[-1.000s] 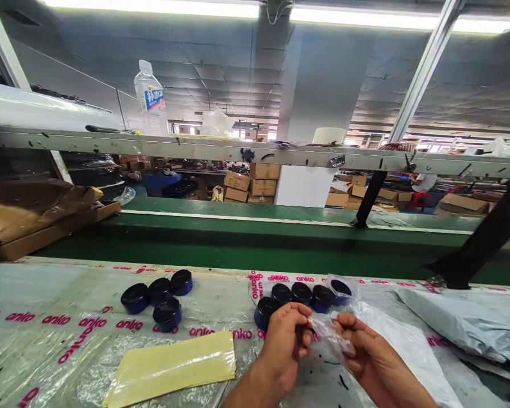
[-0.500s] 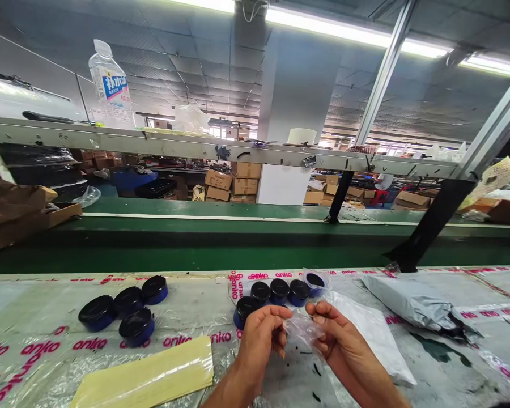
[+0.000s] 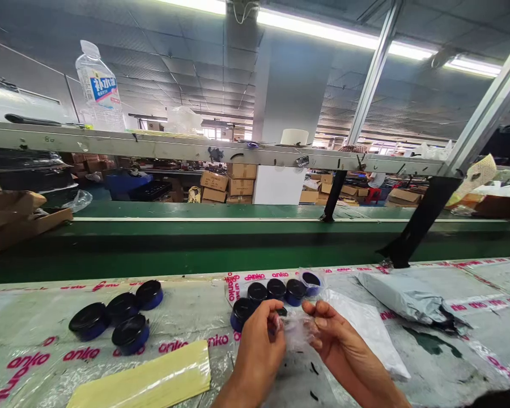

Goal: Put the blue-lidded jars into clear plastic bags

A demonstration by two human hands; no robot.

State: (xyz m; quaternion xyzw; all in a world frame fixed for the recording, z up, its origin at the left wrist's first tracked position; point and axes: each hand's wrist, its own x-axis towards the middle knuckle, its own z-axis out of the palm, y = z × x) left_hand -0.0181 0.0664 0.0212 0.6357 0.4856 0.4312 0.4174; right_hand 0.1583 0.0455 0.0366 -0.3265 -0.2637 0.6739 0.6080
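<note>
Between my hands is a thin clear plastic bag (image 3: 296, 330), crumpled and see-through. My left hand (image 3: 261, 340) pinches its left side, and my right hand (image 3: 338, 337) pinches the right side. Just beyond my fingers stand several round black-and-blue lids (image 3: 276, 289) in a curved row; the rightmost lid (image 3: 311, 281) sits inside clear film. Part of the nearest lid (image 3: 241, 313) is hidden by my left hand. A flat white bag (image 3: 365, 328) lies to the right of my right hand.
More black-and-blue lids (image 3: 123, 309) stand at the left. In front of them lies a yellow paper stack (image 3: 144, 377). A grey plastic parcel (image 3: 408, 300) is at the right. Behind the table runs a green conveyor belt (image 3: 153, 249), under a metal shelf beam (image 3: 174, 146) holding a bottle (image 3: 100, 90).
My left hand has turned, its fingers curling more over the bag's edge. The bag is bunched tighter between my hands. The whole view has shifted slightly.
</note>
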